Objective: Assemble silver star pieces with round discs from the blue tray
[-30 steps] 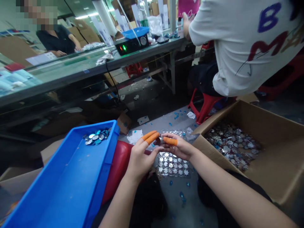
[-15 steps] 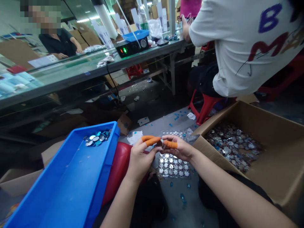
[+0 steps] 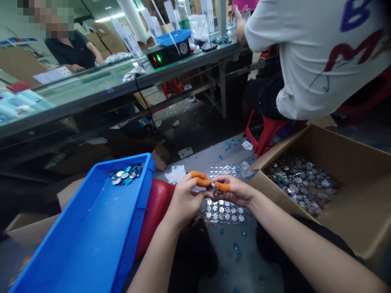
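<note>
A long glass-topped workbench crosses the upper left of the frame, with a black control unit showing red and green lights. Beyond it sits a person in a dark shirt. At upper right, a person in a white printed T-shirt sits on a red plastic stool, just above an open cardboard box of silvery star-shaped pieces.

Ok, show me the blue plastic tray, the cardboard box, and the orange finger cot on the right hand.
Blue plastic tray [image 3: 136, 211]: head view, on the long rim nearest the hands.
Cardboard box [image 3: 357, 191]: head view, on its inner wall.
Orange finger cot [image 3: 222, 186]: head view, on the cot's middle.
</note>
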Tool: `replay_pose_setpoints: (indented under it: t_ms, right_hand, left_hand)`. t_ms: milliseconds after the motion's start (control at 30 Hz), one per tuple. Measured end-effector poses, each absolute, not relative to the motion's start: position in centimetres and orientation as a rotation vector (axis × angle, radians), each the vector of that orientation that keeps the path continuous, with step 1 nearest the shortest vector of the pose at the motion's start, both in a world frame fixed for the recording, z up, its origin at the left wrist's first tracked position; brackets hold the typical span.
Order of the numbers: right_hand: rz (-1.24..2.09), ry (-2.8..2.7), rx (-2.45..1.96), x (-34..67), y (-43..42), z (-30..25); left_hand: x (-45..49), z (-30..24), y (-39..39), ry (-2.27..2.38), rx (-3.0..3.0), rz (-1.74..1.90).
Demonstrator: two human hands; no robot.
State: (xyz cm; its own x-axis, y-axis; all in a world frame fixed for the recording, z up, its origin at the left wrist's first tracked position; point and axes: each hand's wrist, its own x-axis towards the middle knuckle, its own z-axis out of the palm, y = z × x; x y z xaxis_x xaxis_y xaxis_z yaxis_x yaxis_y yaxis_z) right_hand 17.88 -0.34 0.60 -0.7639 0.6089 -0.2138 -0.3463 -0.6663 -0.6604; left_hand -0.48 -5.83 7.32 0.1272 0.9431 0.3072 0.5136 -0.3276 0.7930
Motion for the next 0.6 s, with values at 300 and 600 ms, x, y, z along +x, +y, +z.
replay_pose_setpoints:
  t_ms: [300, 600]
  right_hand:
    - [2.380, -0.784, -0.575, 18.4, 0.3, 0.1]
    - [1.757, -0.709, -1.209, 21.4, 6.9, -5.3]
  left_hand:
    - [-0.7, 5.9, -5.3, 1.373, 1.775, 1.071]
    - [-1.1, 3.6, -2.5, 1.499, 1.042, 1.466]
